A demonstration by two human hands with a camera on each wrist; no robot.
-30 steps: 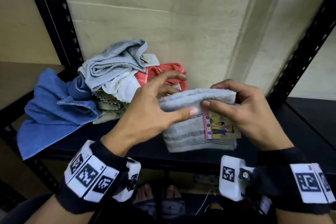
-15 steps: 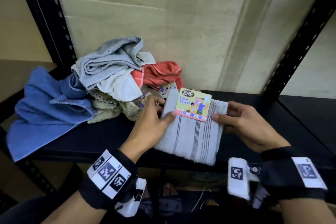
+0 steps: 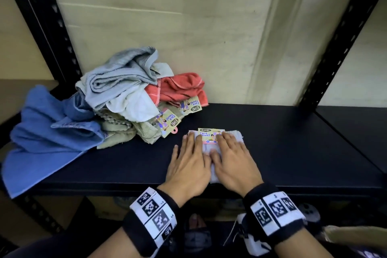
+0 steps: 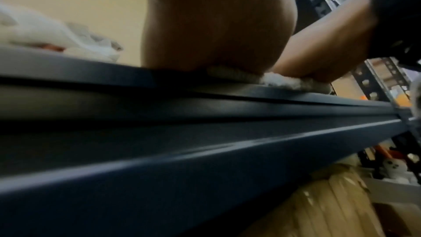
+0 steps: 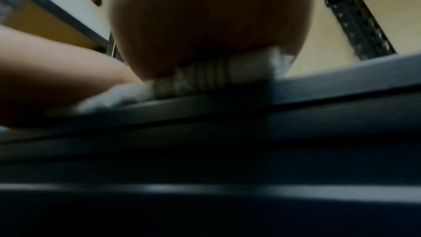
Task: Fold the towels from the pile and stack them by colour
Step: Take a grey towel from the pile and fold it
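A folded grey striped towel (image 3: 234,134) with a "Face Towel" card label (image 3: 209,133) lies flat on the black shelf (image 3: 293,153). My left hand (image 3: 189,161) and right hand (image 3: 234,159) press down on it side by side, palms flat, fingers straight. The wrist views show the towel's edge (image 4: 232,76) (image 5: 205,77) squashed under each palm. The unfolded pile (image 3: 129,98) sits to the left: a light grey towel (image 3: 117,75), a red towel (image 3: 178,88), a white one, beige ones and a blue towel (image 3: 44,132).
The blue towel hangs over the shelf's front left edge. Black perforated uprights (image 3: 46,25) (image 3: 343,35) stand at both back corners, with a pale wall behind. Bare shelf stretches to the right of my hands. Boxes (image 4: 341,205) sit below the shelf.
The grey towel went from held up and being folded between both hands to lying flat on the shelf. Both hands moved on top of it and now press it down.
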